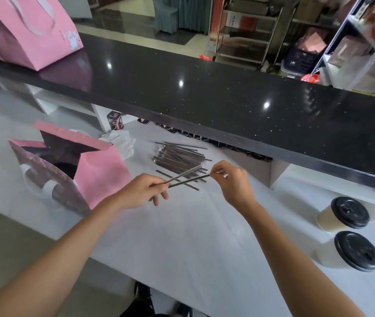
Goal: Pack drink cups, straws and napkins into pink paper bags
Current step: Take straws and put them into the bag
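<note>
My left hand [144,191] pinches the near ends of two wrapped dark straws [185,178] above the white worktop. My right hand [233,181] pinches the far end of one of them. Just behind lies a pile of wrapped straws [177,157]. An open pink paper bag [95,172] stands to the left of my hands, its dark inside showing. Crumpled white napkins [122,139] lie behind the bag. Two paper cups with black lids [346,213] [355,250] stand at the right.
A raised black counter [227,97] runs across behind the worktop, with another pink bag [28,33] on its left end. Under the ledge stand a small dark tin [115,121] and a row of dark items. Shelving and a cart stand beyond the counter.
</note>
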`<state>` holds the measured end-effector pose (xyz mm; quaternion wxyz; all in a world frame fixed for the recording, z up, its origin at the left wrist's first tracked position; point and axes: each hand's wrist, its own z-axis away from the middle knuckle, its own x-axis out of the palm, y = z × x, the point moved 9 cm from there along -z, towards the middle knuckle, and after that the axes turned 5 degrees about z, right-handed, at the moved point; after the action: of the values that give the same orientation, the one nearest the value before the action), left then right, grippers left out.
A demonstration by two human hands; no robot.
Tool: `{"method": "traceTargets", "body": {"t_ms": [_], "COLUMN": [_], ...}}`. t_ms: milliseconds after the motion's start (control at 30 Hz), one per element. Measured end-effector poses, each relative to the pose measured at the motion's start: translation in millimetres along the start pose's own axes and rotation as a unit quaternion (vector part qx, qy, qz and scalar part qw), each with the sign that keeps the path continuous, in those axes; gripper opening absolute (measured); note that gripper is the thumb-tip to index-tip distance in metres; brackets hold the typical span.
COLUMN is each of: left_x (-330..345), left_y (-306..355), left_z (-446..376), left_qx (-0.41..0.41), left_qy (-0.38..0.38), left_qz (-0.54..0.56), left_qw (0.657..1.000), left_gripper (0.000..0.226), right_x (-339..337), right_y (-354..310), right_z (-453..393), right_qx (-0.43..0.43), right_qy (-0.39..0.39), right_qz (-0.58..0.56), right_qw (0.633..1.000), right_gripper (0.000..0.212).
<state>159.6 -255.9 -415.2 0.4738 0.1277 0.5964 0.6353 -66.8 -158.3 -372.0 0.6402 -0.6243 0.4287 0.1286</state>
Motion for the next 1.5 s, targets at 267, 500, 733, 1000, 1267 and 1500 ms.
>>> {"method": "traceTargets", "body": {"t_ms": [267, 500, 733, 1000, 1267, 1500], "left_x": [-28.5, -65.8, -68.8, -111.1, -189.4, -274.4], "left_y": [57.1, 102.5, 103.2, 96.8, 84.9, 46.8], "left_z": [20.0, 32.8, 50.8, 72.8, 105.2, 168.9], "left_qx": [-0.011, 0.010, -0.025, -0.025, 0.019, 0.179], "left_qy": [-0.008, 0.019, -0.053, 0.001, 0.131, 0.354], "left_qz": [-0.050, -0.059, -0.073, -0.101, -0.222, -0.247], "left_qw": [0.999, 0.998, 0.996, 0.995, 0.966, 0.884], "left_gripper": [0.024, 0.026, 0.028, 0.028, 0.018, 0.021], "right_x": [-28.9, -52.1, -44.8, -26.0, 16.6, 70.8], "right_y": [-41.9, -72.1, -116.8, -166.1, -236.1, -299.8], "right_z": [-7.7, -23.4, -26.1, -20.8, -38.9, -41.9], "right_qx": [-0.050, -0.036, -0.073, -0.154, -0.225, -0.279], "right_qy": [0.029, 0.075, 0.096, 0.016, 0.023, 0.062], "right_qz": [-0.008, -0.104, -0.189, -0.145, -0.103, -0.019], "right_qw": [0.998, 0.991, 0.975, 0.977, 0.969, 0.958], "right_gripper": [0.028, 0.017, 0.012, 0.022, 0.009, 0.007]}}
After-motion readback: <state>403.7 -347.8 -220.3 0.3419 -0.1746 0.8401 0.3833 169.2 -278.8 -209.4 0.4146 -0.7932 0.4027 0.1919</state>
